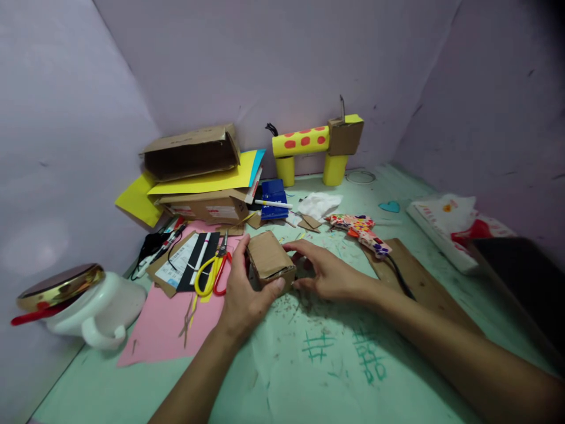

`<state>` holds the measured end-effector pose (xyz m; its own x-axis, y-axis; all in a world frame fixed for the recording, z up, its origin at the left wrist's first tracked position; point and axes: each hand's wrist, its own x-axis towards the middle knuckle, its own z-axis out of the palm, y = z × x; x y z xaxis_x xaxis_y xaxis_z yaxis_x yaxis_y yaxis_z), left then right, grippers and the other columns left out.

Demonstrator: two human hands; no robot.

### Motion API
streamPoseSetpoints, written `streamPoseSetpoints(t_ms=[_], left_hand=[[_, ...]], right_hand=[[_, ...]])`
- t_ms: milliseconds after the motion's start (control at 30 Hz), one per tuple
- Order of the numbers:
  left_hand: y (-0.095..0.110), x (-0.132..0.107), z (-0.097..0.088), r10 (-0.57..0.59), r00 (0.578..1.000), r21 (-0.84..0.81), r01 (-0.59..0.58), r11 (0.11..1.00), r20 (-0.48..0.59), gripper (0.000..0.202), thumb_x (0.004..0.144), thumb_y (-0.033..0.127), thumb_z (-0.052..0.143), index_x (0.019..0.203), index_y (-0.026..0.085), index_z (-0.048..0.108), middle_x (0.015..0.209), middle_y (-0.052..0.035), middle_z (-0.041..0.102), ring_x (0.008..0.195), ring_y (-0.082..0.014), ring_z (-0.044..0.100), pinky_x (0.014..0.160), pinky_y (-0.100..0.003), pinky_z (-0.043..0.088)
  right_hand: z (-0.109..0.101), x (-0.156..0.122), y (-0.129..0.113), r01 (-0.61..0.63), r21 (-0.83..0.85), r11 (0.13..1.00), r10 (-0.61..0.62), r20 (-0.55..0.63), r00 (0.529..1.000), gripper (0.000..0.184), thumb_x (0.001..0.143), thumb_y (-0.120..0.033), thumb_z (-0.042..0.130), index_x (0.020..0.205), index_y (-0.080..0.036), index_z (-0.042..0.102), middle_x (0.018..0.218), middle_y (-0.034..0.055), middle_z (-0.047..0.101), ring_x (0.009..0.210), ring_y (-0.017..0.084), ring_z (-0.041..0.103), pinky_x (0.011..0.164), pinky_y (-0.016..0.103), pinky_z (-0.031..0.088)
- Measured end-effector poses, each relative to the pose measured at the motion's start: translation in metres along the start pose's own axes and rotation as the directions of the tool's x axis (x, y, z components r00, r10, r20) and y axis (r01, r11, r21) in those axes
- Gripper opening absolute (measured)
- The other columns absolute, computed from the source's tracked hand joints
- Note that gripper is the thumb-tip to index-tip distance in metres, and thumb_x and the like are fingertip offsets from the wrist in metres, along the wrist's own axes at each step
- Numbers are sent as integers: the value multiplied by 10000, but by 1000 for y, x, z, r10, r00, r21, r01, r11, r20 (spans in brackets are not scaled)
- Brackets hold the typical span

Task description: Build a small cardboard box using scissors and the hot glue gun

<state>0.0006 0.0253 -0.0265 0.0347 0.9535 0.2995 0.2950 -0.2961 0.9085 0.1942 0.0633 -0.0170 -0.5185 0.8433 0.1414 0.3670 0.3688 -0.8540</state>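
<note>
A small brown cardboard box (268,258) sits on the green table (309,365) in the middle of the view. My left hand (245,294) wraps around its left and front sides, thumb at the front corner. My right hand (329,272) rests against its right side with fingers curled on the edge. Just left of the box lie scissors (212,272) with yellow and red handles, on a pink sheet (163,324).
Cardboard boxes and yellow paper (198,176) are stacked at back left. A yellow spotted cardboard giraffe (309,144) stands at the back wall. A patterned glue gun (362,231) lies right of centre, a white mug (95,306) with gold lid at left, a plastic bag (450,227) at right.
</note>
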Motion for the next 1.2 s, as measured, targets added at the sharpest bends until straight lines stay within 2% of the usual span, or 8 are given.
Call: streamPoseSetpoints(t_ms=[100,200,300,400,700,900,1033,1200], left_hand=[[-1,1,-1,-15,1000,-32,15,999,-3,905,696,403,736,1423,189,242,1449,-166,390,1309,-331,439,1068,-478,389],[3,0,-2,-30,1000,-90,29,996,-9,903,685,396,743,1415,191,253,1445,-159,399,1304,-324,448,1047,-452,417],[8,-1,-2,-44,999,-164,44,985,7,904,670,385,750,1412,194,269,1460,-152,391,1333,-323,415,1056,-445,410],[12,-2,-2,-51,998,-229,59,972,45,932,654,400,755,1423,198,270,1463,-144,402,1344,-330,404,1061,-441,407],[11,-1,-1,-49,994,-374,81,924,94,955,681,401,757,1450,218,221,1450,-142,430,1294,-332,465,1031,-447,436],[15,-2,0,-69,993,-381,100,919,92,961,643,356,786,1429,183,262,1429,-156,450,1284,-327,473,1035,-424,432],[15,-4,-1,-75,991,-435,115,893,109,955,636,319,793,1424,184,272,1417,-146,470,1290,-327,466,1022,-409,444],[12,-3,-1,-99,988,-454,141,880,116,1004,618,312,813,1442,181,256,1428,-141,460,1322,-335,423,1029,-392,432]], right_hand=[[-2,1,1,-16,80,997,14,23,1000,644,668,-119,733,1267,-270,553,1231,93,595,972,267,598,878,447,489],[-7,1,0,-1,210,978,-6,35,999,638,683,-151,736,1277,-286,546,1302,81,559,1077,272,579,930,440,478],[-11,0,-4,22,355,935,-47,61,997,742,675,-216,766,1350,-289,467,1445,78,439,1269,287,472,1020,441,427],[-13,0,-7,30,420,907,-83,107,991,883,639,-229,799,1412,-295,377,1514,82,352,1345,287,394,1064,445,392],[-8,-1,-10,-44,517,855,-39,148,988,913,608,-198,821,1387,-295,355,1464,133,406,1278,312,471,1015,484,429],[-6,-4,-9,-12,431,902,-54,142,988,962,630,-192,811,1431,-264,284,1504,155,324,1264,311,482,1052,497,391],[-7,-5,-4,57,313,948,-103,132,986,1012,632,-190,822,1469,-262,259,1508,144,332,1310,321,432,1091,513,348],[-13,-2,5,132,319,939,-188,151,970,1011,639,-197,822,1481,-300,272,1539,116,304,1380,341,341,1095,527,346]])
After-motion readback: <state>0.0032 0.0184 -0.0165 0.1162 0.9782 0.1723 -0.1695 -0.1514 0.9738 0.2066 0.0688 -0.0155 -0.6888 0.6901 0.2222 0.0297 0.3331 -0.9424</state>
